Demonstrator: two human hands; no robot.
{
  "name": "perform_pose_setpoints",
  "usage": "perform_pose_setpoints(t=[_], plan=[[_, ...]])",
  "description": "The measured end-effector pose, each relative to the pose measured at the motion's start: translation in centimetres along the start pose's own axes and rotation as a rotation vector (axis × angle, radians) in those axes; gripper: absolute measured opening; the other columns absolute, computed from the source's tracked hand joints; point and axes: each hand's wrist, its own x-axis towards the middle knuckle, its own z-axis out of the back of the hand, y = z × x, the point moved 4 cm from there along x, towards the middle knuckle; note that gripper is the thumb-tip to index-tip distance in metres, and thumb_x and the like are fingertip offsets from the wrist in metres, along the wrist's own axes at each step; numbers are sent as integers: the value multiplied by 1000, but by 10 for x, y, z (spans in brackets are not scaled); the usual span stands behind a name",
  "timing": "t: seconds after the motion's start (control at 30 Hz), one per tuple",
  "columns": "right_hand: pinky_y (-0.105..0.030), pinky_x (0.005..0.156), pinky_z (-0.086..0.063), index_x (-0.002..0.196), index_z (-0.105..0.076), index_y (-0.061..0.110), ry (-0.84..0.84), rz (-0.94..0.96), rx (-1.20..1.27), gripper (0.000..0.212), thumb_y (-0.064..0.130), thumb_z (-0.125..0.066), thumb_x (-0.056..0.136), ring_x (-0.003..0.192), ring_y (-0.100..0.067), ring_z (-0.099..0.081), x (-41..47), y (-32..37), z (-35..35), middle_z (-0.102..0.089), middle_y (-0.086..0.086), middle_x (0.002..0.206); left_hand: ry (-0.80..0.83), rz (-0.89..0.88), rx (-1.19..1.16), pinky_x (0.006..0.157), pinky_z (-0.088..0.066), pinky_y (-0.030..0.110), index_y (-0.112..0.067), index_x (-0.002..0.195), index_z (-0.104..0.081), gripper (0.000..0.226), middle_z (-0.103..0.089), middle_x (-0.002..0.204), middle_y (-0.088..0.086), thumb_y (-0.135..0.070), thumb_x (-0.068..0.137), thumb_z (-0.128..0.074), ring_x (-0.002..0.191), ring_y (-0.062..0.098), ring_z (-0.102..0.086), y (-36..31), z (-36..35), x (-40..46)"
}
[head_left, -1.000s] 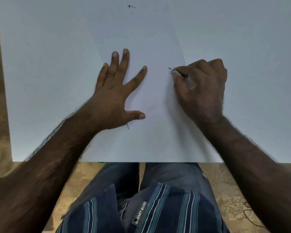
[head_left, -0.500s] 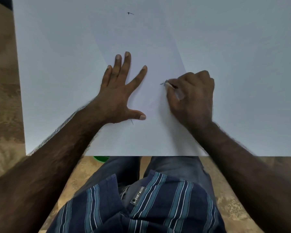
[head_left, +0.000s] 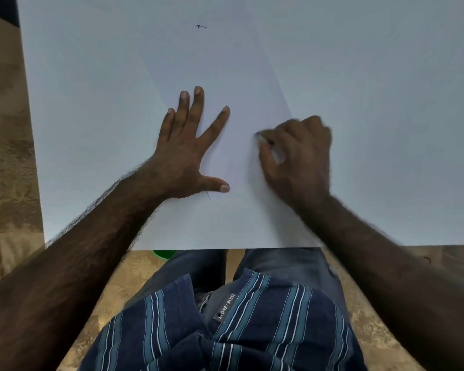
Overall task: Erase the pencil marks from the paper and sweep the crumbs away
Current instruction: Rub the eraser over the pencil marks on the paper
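A white sheet of paper (head_left: 220,62) lies slanted on the white table (head_left: 386,76), its near edge at the table's front. My left hand (head_left: 188,145) rests flat on the sheet with fingers spread, holding nothing. My right hand (head_left: 298,153) is closed around a small pale eraser (head_left: 277,153), its worn tip pressed on the paper to the right of my left hand; the hand is motion-blurred. A short pencil mark (head_left: 208,195) shows just below my left thumb. A small dark mark (head_left: 201,26) sits far up the sheet.
The table's left edge (head_left: 32,156) runs beside a tan tiled floor. Below the front edge are my lap in grey trousers and a blue striped shirt. A green object (head_left: 164,253) peeks out under the front edge.
My right hand with the eraser has moved down and toward me along the paper's right side and is now blurred. My left hand has stayed flat on the sheet.
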Motion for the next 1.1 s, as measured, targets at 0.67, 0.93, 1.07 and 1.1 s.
perform_pose_setpoints(t=[0.67,0.93,1.07,1.1], plan=[[-44,75,-39,105,-81,17,147,318,-6,19,26,-65,106,87,-35,-60,-12,24,-9,-71,-4,93,16,-3,37,125,18,47,-36,167,18,143,39,169,11,-87,68,-72,157,35,36,-1,1,-1],[-44,77,-39,109,-81,14,190,324,68,21,21,-62,105,89,-34,-61,-28,43,-12,-72,-6,97,6,-2,32,126,19,47,-36,167,18,143,39,169,11,-88,67,-70,157,34,36,-1,2,-1],[-43,75,-36,104,-82,18,148,330,-2,22,28,-63,106,88,-34,-60,-7,29,-11,-72,-2,93,11,-3,33,126,18,48,-37,167,18,142,39,169,10,-88,67,-70,157,34,36,-1,1,-2],[-43,74,-37,103,-82,20,99,273,-44,19,28,-65,105,88,-35,-60,6,20,-9,-72,-1,92,11,-5,36,126,18,48,-37,166,18,142,38,170,11,-88,67,-70,157,34,36,0,2,-1]])
